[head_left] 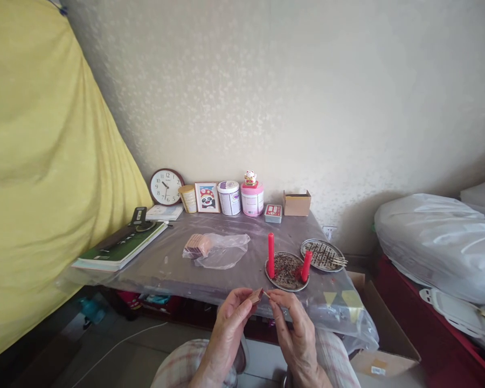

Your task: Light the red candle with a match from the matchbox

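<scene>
Down at the lower edge of the view, both hands meet just in front of the counter (165, 267), which is covered in clear plastic sheeting. The left hand (230, 318) has its grip closed on a small brown box (256, 295), held between thumb and fingers at chest height. The right hand (293, 323) comes in against the box's right end, its grip closed in a tight thumb-and-forefinger pinch. What it pinches there is too small to tell.

Just beyond the hands, near the counter's front edge, a round metal plate (286, 276) carries two red candles. The left candle (270, 255) stands upright, and the right candle (306, 265) leans to the right. A second metal plate (322, 255) lies just behind and to the right, with thin sticks poking over its rim. Further left, a clear plastic bag (222, 252) lies crumpled with a brownish packet (197, 245) at its mouth.

Along the wall stand a round clock (166, 187), a framed picture (207, 197), a white tin (229, 198), a pink tin (252, 199) and a cardboard box (296, 203). A green book (119, 249) rests at the counter's left end.
</scene>
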Demonstrator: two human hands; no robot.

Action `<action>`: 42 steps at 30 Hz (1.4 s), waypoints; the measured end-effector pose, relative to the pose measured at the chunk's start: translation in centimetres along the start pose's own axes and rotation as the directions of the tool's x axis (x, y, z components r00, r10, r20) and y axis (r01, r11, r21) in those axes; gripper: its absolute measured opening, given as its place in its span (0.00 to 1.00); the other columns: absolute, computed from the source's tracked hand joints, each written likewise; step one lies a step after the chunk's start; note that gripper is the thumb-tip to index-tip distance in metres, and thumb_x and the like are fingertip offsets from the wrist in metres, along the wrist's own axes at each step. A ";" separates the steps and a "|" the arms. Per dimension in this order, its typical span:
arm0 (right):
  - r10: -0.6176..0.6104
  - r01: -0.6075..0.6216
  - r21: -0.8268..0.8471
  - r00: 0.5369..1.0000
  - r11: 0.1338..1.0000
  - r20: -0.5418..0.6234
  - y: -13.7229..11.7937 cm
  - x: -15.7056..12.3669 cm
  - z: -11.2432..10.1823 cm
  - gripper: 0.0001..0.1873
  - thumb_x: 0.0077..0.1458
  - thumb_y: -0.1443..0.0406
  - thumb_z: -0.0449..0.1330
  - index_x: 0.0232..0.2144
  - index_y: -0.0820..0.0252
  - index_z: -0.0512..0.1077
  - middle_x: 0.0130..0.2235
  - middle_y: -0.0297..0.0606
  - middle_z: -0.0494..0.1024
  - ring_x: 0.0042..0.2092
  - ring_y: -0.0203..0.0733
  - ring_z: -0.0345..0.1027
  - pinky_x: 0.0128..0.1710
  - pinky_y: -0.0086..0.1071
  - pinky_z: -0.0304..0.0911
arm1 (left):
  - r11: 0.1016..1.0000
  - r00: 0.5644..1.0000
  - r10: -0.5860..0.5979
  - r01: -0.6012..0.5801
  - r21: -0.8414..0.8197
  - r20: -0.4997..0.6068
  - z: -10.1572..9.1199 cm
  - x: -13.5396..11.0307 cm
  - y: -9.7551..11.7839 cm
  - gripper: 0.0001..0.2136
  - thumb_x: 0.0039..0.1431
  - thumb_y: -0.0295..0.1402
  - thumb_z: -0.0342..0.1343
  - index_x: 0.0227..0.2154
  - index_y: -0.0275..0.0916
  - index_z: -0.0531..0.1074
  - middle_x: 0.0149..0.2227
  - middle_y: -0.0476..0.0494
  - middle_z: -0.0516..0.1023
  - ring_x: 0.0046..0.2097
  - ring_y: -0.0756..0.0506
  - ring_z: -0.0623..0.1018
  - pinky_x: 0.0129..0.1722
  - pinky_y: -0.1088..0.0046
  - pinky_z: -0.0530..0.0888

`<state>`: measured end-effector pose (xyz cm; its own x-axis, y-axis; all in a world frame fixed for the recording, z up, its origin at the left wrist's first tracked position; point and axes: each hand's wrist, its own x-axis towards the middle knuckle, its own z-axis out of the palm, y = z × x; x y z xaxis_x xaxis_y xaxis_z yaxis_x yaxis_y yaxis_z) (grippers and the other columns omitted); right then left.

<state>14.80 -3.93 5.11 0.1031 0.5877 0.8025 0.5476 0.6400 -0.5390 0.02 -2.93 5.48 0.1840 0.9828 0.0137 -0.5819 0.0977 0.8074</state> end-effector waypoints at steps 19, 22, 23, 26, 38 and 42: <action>0.097 -0.102 -0.093 0.993 0.990 -0.062 3.4 0.2 0.3 0.05 0.61 0.66 0.56 0.37 0.57 0.72 0.36 0.38 0.80 0.38 0.41 0.76 0.40 0.34 0.72 | 1.000 0.997 0.009 -0.010 -0.007 -0.071 0.1 -0.1 0.3 0.11 0.52 0.37 0.63 0.36 0.37 0.76 0.40 0.40 0.81 0.45 0.43 0.76 0.51 0.63 0.65; 0.116 -0.121 -0.057 0.990 0.991 -0.079 2.8 0.3 0.2 0.04 0.60 0.65 0.57 0.35 0.56 0.73 0.36 0.38 0.79 0.39 0.42 0.75 0.40 0.34 0.71 | 1.000 0.992 0.029 -0.028 0.011 -0.121 0.0 0.1 0.5 0.11 0.51 0.39 0.64 0.35 0.38 0.76 0.39 0.40 0.81 0.44 0.43 0.76 0.50 0.64 0.66; 0.133 -0.137 -0.042 0.987 0.990 -0.086 2.7 0.4 0.2 0.04 0.60 0.65 0.57 0.34 0.56 0.73 0.36 0.38 0.79 0.39 0.42 0.75 0.40 0.35 0.70 | 0.999 0.989 0.033 -0.031 0.011 -0.142 0.0 0.1 0.6 0.11 0.51 0.39 0.64 0.35 0.38 0.76 0.39 0.40 0.81 0.44 0.43 0.76 0.50 0.64 0.66; 0.226 -0.225 0.024 0.970 0.974 -0.092 2.9 0.4 0.1 0.04 0.59 0.63 0.58 0.33 0.55 0.73 0.36 0.37 0.78 0.39 0.42 0.73 0.40 0.34 0.69 | 0.999 0.982 0.033 -0.032 0.010 -0.187 -0.2 0.2 0.8 0.11 0.53 0.39 0.62 0.35 0.39 0.76 0.42 0.40 0.82 0.44 0.44 0.76 0.50 0.64 0.66; 0.379 -0.358 0.158 0.916 0.920 -0.131 3.8 0.1 0.3 0.05 0.56 0.63 0.61 0.30 0.58 0.74 0.34 0.38 0.76 0.38 0.42 0.70 0.39 0.34 0.67 | 0.995 0.939 0.095 -0.089 0.035 -0.332 -1.0 0.2 1.1 0.12 0.55 0.41 0.59 0.39 0.41 0.77 0.49 0.42 0.78 0.46 0.45 0.74 0.51 0.65 0.67; 0.442 -0.406 0.225 0.886 0.886 -0.139 3.5 0.2 0.2 0.07 0.54 0.61 0.61 0.29 0.58 0.74 0.32 0.36 0.76 0.35 0.41 0.70 0.37 0.33 0.67 | 0.995 0.924 0.085 -0.098 -0.017 -0.374 -1.2 0.3 1.0 0.10 0.54 0.40 0.61 0.37 0.42 0.77 0.47 0.44 0.79 0.45 0.46 0.75 0.50 0.66 0.67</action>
<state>16.62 -1.46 3.38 0.4488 0.7347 0.5088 0.2562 0.4396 -0.8609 -1.47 -2.34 5.64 -0.1754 0.9746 -0.1393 -0.6103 0.0034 0.7922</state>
